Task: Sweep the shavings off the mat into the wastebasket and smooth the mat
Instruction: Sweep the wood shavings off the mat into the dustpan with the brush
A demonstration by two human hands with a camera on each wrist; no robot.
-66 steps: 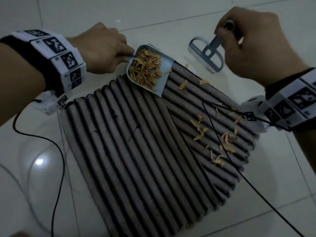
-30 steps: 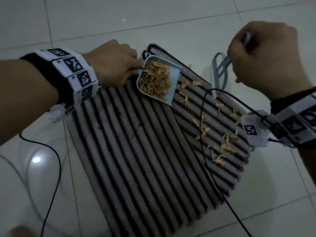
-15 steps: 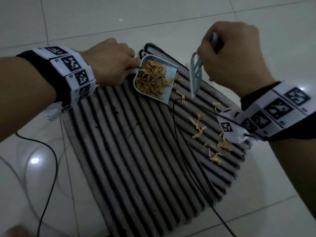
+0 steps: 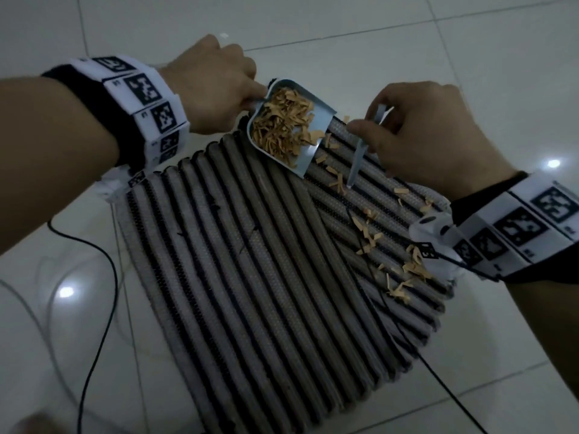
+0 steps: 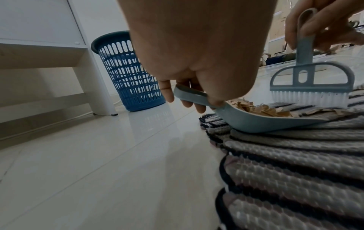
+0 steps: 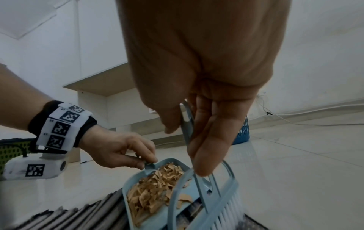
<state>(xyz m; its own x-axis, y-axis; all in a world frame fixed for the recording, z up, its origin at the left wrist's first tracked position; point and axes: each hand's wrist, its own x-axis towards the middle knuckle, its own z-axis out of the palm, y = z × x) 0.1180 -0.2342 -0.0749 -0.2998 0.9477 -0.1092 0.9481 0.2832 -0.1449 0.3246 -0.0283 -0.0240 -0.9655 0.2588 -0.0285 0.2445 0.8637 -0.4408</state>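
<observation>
The left hand [image 4: 216, 89] gripped the handle of a pale blue dustpan [image 4: 316, 151], fingers curled round it, and the pan's front lip rested on the far corner of the striped mat [image 4: 250, 277]. A heap of tan shavings [image 4: 282, 126] filled the pan. The right hand [image 4: 429, 136] pinched the handle of a small blue brush [image 5: 311, 84] between thumb and fingers, and its white bristles stood on the mat just beside the pan's lip. More loose shavings [image 4: 407, 270] lay scattered along the mat's right side, some just in front of the pan. The mat lay on a pale tiled floor [image 4: 62, 339], with one part folded over another. A blue slotted wastebasket [image 5: 128, 73] stood well apart on the floor, beside a white shelf leg [image 5: 98, 87].
</observation>
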